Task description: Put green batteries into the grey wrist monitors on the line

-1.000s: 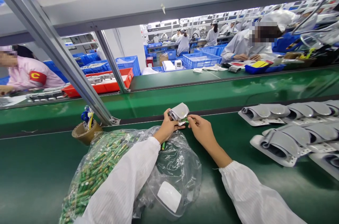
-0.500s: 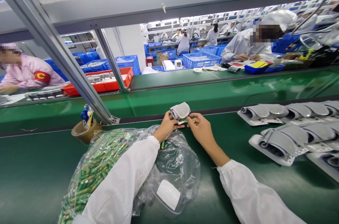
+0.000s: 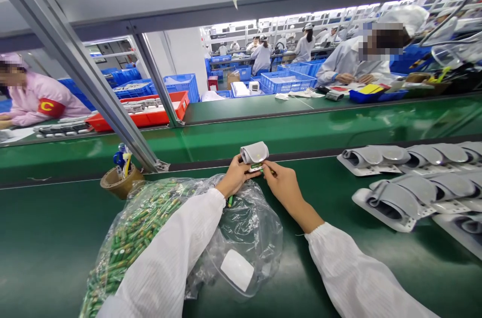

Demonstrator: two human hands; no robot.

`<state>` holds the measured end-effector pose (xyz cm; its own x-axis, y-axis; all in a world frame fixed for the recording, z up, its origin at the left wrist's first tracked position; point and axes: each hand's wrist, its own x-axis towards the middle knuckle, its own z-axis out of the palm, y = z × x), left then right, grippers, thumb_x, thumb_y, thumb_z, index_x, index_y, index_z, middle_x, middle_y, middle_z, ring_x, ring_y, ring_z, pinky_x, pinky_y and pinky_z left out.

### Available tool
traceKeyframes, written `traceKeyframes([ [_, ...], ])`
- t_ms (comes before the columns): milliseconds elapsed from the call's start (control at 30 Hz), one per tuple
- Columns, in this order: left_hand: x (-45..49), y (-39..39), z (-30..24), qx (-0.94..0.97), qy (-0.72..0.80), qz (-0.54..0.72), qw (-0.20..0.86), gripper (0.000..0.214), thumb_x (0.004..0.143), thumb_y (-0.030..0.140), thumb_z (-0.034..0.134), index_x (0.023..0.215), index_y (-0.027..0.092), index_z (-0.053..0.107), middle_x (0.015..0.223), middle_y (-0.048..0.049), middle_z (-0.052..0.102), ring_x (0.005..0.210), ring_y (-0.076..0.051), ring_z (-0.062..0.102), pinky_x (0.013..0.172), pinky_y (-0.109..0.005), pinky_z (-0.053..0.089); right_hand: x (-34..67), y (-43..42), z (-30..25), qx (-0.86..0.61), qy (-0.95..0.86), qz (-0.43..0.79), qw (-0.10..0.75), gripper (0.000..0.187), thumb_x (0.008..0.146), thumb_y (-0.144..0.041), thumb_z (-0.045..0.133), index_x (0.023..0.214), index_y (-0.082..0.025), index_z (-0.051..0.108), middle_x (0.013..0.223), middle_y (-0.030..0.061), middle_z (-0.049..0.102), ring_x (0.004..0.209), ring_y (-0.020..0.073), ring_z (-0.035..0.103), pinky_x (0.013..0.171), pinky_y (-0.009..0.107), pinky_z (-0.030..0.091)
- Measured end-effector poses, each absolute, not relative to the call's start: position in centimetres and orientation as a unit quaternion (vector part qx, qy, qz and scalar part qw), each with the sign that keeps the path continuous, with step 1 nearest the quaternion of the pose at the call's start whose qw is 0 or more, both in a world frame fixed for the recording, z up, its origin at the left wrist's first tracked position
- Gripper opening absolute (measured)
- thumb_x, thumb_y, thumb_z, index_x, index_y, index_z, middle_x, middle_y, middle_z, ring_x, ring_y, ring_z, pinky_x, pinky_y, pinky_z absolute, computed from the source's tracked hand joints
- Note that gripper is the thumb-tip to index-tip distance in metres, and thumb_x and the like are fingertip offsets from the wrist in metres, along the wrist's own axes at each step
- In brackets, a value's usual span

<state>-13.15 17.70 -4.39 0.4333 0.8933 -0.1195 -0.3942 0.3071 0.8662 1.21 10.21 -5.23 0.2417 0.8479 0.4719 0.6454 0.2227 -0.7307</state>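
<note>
Cuff [image 3: 255,152] clasped in left hand [image 3: 235,177], right hand [image 3: 282,185] pinching green battery [image 3: 274,173] beside it

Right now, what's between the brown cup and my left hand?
In the head view, part of the clear bag of green cylinders lies between the cup and your left hand.

place: factory assembly floor | signs: green benchtop [image 3: 48,237], blue crates [image 3: 193,91], white-coated workers [image 3: 339,60]

More green under the rolled grey cuff [image 3: 255,152]
A green strip [image 3: 256,165] now shows along its white plastic base [image 3: 255,169]; before, barely a sliver.
</note>
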Motion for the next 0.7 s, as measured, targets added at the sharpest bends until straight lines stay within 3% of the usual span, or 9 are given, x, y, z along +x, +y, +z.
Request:
traceKeyframes([
  [167, -13.1, 17.7, -4.6, 0.393, 0.314, 0.433, 0.748, 0.052, 0.071, -0.004, 0.063, 0.116, 0.019, 0.054, 0.101, -0.0059, 0.068, 0.098, -0.024, 0.072, 0.103, -0.061, 0.058, 0.9, 10.6, -5.5, -0.605, -0.637, 0.095, 0.468, 0.04, 0.097, -0.039, 0.047, 0.075, -0.017, 0.072, 0.063, 0.0069, 0.068, 0.055, 0.0166, 0.056, 0.061, 0.03, 0.038],
  [333, -13.1, 18.0, -4.7, 0.392, 0.312, 0.453, 0.738, 0.043, 0.076, 0.004, 0.067, 0.112, 0.021, 0.052, 0.105, -0.0058, 0.068, 0.101, -0.023, 0.071, 0.103, -0.058, 0.059, 0.9, 10.6, -5.3, -0.566, -0.559, 0.225, 0.563, 0.043, 0.096, -0.053, 0.056, 0.112, -0.016, 0.072, 0.068, 0.0016, 0.066, 0.058, 0.0155, 0.056, 0.056, 0.027, 0.041],
  [500, -13.4, 18.0, -4.7, 0.402, 0.297, 0.453, 0.738, 0.048, 0.075, 0.011, 0.083, 0.112, 0.02, 0.054, 0.108, -0.0074, 0.071, 0.098, -0.024, 0.074, 0.104, -0.06, 0.057, 0.7, 10.8, -5.0, -0.478, -0.398, 0.415, 0.664, 0.052, 0.082, -0.072, 0.071, 0.088, -0.023, 0.054, 0.063, -0.0074, 0.047, 0.043, 0.0064, 0.03, 0.04, 0.022, 0.024],
  [600, -13.4, 17.8, -4.6, 0.403, 0.289, 0.448, 0.744, 0.057, 0.07, 0.01, 0.089, 0.115, 0.019, 0.055, 0.105, -0.0069, 0.073, 0.094, -0.025, 0.077, 0.108, -0.058, 0.055, 0.4, 11.0, -5.0, -0.467, -0.376, 0.435, 0.672, 0.057, 0.08, -0.075, 0.071, 0.083, -0.024, 0.047, 0.061, -0.0095, 0.04, 0.043, 0.0049, 0.026, 0.04, 0.02, 0.021],
  [700, -13.4, 17.8, -4.8, 0.395, 0.295, 0.448, 0.745, 0.062, 0.068, 0.006, 0.09, 0.116, 0.02, 0.053, 0.101, -0.0054, 0.073, 0.092, -0.026, 0.078, 0.106, -0.058, 0.056, 0.2, 11.3, -5.3, -0.472, -0.354, 0.439, 0.678, 0.056, 0.077, -0.074, 0.073, 0.085, -0.023, 0.051, 0.064, -0.0091, 0.041, 0.044, 0.004, 0.024, 0.039, 0.019, 0.021],
])
